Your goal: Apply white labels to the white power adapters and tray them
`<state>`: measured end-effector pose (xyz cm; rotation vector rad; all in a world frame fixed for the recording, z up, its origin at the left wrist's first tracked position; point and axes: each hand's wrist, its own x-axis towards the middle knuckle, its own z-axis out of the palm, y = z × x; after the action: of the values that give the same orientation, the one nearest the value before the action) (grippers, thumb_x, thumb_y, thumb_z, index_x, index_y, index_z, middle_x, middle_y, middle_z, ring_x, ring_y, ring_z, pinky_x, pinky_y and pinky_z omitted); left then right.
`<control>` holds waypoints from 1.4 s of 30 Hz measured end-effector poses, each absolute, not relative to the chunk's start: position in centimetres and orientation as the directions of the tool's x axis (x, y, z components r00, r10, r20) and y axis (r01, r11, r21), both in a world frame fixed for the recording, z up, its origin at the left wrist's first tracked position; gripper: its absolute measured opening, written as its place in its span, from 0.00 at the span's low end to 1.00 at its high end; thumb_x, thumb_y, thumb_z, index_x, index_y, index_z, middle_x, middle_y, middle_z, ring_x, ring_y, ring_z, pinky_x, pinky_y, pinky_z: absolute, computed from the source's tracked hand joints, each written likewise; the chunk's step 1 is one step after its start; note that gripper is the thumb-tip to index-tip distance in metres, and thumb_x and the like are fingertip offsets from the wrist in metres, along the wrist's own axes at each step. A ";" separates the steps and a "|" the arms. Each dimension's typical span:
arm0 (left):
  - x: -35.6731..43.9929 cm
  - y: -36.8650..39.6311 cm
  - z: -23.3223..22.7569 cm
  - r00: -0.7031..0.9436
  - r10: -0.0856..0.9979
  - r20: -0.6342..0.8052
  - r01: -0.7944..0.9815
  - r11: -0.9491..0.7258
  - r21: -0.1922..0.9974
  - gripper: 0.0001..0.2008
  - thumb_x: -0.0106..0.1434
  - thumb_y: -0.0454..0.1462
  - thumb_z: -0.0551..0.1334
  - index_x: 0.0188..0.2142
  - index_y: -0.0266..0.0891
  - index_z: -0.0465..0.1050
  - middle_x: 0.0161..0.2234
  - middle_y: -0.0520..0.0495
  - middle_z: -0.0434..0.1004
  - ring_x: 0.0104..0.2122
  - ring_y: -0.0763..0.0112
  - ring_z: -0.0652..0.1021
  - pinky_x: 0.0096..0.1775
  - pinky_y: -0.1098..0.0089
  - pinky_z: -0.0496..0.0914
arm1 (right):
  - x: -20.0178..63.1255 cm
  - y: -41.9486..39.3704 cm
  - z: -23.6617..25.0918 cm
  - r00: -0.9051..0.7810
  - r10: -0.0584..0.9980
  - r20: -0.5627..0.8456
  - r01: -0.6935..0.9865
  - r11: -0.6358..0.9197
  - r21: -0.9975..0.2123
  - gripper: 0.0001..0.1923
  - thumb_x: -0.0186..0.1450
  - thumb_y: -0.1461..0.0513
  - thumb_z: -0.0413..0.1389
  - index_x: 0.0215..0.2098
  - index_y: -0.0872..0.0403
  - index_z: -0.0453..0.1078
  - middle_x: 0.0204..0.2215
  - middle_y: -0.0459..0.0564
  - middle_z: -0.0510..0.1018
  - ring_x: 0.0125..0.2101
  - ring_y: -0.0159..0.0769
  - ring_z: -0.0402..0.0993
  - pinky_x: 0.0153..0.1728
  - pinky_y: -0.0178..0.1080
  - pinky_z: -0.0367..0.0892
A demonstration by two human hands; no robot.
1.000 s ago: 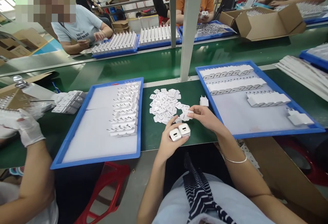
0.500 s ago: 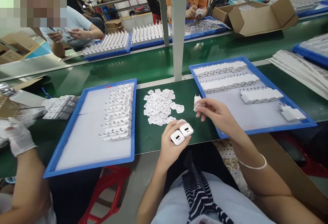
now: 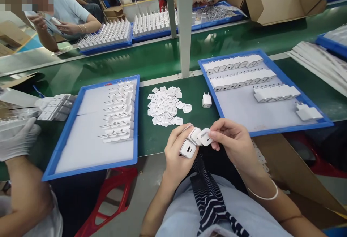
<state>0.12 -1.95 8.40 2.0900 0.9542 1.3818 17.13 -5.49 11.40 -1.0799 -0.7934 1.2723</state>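
Between blue trays (image 3: 78,146) (image 3: 238,116), heaped white covers (image 3: 162,105), one charger (image 3: 206,101), post (image 3: 185,31) beyond

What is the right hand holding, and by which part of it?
The right hand pinches a small white printed plate by the edge nearest it, thumb on the printed face. The left hand grips two white chargers around their sides.
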 end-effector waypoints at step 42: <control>-0.8 -2.8 10.2 0.379 0.711 0.592 0.317 -0.701 0.639 0.22 0.61 0.31 0.69 0.55 0.40 0.73 0.53 0.43 0.78 0.50 0.63 0.81 0.52 0.64 0.78 | 16.4 -5.9 13.4 0.098 0.992 -0.082 -0.156 -0.066 -0.986 0.15 0.60 0.62 0.68 0.23 0.54 0.67 0.16 0.39 0.66 0.15 0.24 0.60 0.16 0.30 0.54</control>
<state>-0.76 -2.84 10.23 2.2221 0.8887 1.2633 16.43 -5.92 13.38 -1.1965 -0.9845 1.2536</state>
